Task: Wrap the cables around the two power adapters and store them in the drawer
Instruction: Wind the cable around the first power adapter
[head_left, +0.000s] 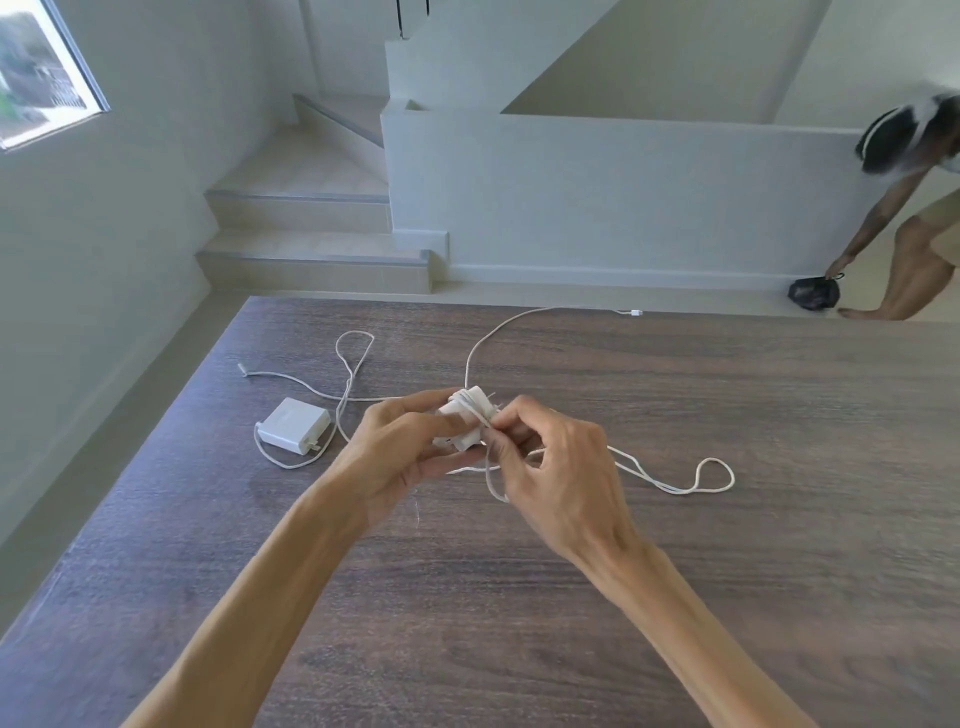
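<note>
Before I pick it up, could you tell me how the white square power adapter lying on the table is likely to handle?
The white square power adapter looks like a rigid block lying flat on the dark wood table, so it probably won't roll. Its thin white cable lies in loose loops, so it is likely floppy and would trail or snag when lifted.

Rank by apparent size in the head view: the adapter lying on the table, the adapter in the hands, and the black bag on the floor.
1. Adapter lying on the table, largest.
2. Black bag, though it sits much farther off, so its true size is unsure.
3. Adapter in the hands: unranked really, mostly hidden by fingers and cable.
</note>
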